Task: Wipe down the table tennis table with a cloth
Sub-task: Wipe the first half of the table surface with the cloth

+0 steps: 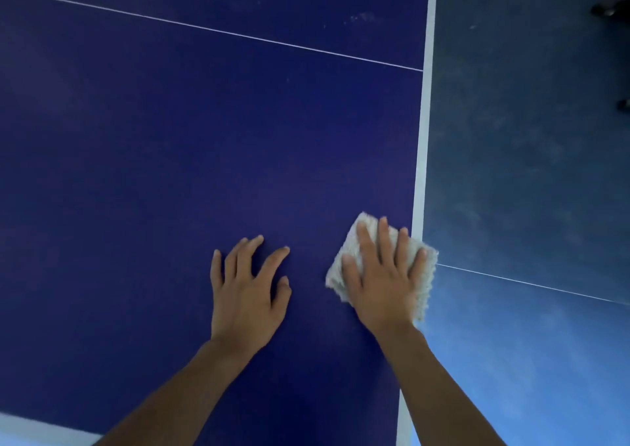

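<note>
Where the cloth lies: cloth (pixel 335 277) is flat on the table (pixel 170 155) at its right side, over the white edge stripe (pixel 422 138); its right corner sticks out past the table edge, above the floor (pixel 528 138).
Cloth look: off-white, nubby, folded into a rough square, mostly covered by the hand on top.
Right hand: right hand (pixel 381 282) lies palm-down on the cloth, fingers straight and spread, thumb out to the left; it presses on the cloth and does not curl round it.
Left hand: left hand (pixel 245 292) is on the bare table just left of the cloth, apart from it; fingers spread and slightly bent, tips on the surface, holding nothing.
Arms: both forearms bare, coming in from the bottom of the view.
Table: dark blue top; thin white line (pixel 218 31) crosses it far from the hands; near edge stripe (pixel 34 432) shows at bottom left.
Marks: pale smudges (pixel 364 17) on the far part of the top, near the right stripe.
Floor: blue-grey, with a thin white floor line (pixel 531 283) running off to the right.
Top right: dark shapes (pixel 610 5) on the floor, too dim to identify.
</note>
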